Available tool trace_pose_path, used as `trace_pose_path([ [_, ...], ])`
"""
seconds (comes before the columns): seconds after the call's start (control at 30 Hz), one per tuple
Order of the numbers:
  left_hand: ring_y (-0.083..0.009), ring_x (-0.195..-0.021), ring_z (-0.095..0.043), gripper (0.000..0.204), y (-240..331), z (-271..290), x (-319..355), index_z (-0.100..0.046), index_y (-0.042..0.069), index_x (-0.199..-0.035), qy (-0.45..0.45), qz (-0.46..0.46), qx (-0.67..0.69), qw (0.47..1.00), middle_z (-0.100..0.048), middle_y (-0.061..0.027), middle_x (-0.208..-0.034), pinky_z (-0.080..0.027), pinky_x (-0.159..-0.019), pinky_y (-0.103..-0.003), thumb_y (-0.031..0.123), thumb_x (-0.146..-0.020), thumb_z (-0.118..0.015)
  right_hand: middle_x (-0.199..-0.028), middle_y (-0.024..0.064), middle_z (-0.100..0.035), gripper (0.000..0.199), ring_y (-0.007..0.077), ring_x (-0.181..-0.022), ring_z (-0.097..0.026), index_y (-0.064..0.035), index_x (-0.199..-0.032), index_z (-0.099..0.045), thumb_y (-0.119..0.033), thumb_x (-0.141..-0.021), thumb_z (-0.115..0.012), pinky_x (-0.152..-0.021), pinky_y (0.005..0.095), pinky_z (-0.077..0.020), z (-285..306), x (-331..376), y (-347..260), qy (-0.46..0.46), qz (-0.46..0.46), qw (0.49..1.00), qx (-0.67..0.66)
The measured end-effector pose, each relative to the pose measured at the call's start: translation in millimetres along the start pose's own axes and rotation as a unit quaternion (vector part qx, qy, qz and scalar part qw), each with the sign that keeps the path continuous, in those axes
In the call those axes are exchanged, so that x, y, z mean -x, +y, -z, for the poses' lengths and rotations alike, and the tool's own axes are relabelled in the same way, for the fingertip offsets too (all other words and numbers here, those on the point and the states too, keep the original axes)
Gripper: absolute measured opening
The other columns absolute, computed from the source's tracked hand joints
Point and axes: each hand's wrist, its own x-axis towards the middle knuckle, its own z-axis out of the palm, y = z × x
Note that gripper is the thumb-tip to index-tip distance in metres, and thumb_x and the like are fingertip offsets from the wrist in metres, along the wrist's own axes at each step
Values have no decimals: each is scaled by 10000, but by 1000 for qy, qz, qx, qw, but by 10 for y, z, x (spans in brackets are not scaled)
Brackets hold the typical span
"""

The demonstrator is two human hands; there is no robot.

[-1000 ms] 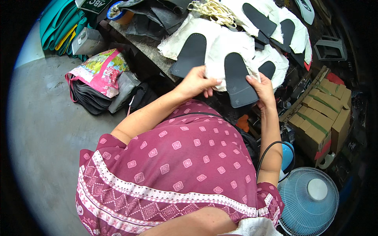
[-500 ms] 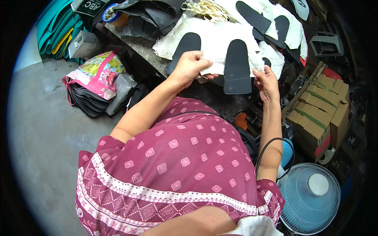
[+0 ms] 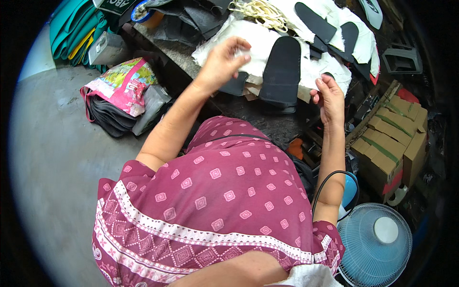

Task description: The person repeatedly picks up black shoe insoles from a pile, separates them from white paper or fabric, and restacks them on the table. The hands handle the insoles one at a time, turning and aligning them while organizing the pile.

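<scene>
Basically, black sole-shaped piece (image 3: 283, 69): lay on white cloth (image 3: 258, 45) near the surface's (image 3: 184, 60) near edge, between both hands
Long axis: ran away from the body, rounded end far, broad end near
Nearer hand: right by a little, judging by fingertips; piece lay to its left and to the left hand's right
Left hand (image 3: 221, 64): half spread over the cloth, thumb off the fingers, no grip seen
Right hand (image 3: 330, 100): fingers curled beside the cloth; couldn't tell if it pinched anything
Blue-rimmed tub (image 3: 155, 20): surface's far left corner, contents unclear
Pink bag (image 3: 122, 88): on the floor, dark folded sheets (image 3: 109, 115) inside or beneath, couldn't tell
Cardboard boxes (image 3: 385, 131): right of surface, green-strapped, contents hidden
</scene>
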Motion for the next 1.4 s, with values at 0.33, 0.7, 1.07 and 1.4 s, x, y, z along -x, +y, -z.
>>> trace_pose_path([
  [0.33,-328,-963,-626,255,127,559,8,-676,119,-1065,159,-158,-550,805,-629,-109,-1049,-527,-804,-396,90,-812,-688,-839,135,-701,536,125,-583,-640,-42,-1445,-310,-59,-948,-512,-521,223,-494,-851,34,259,-175,-85,976,97],
  [0.7,-325,-861,-667,162,-274,540,542,-661,73,-1011,139,40,-460,876,-662,-151,-916,-511,-733,-406,181,-899,-615,-1209,118,-617,477,309,-1135,-585,-92,-1208,-633,-157,-757,-774,-944,387,-494,-1110,137,194,-148,476,743,447],
  [1.07,-110,-640,-637,258,-427,650,725,-674,22,-1049,44,151,-226,961,-665,-44,-766,-508,-557,-263,236,-949,-570,-1212,73,-629,567,266,-1141,-587,-124,-1155,-652,-284,-646,-842,-901,381,-532,-1305,86,366,-214,422,739,480],
  [1.4,-112,-592,-652,357,-393,548,813,-679,-5,-930,5,251,-121,960,-682,-55,-744,-499,-486,-242,320,-982,-542,-1018,134,-713,295,245,-916,-692,-108,-1129,-699,-232,-863,-723,-810,332,-541,-1150,-10,358,-230,372,814,382],
])
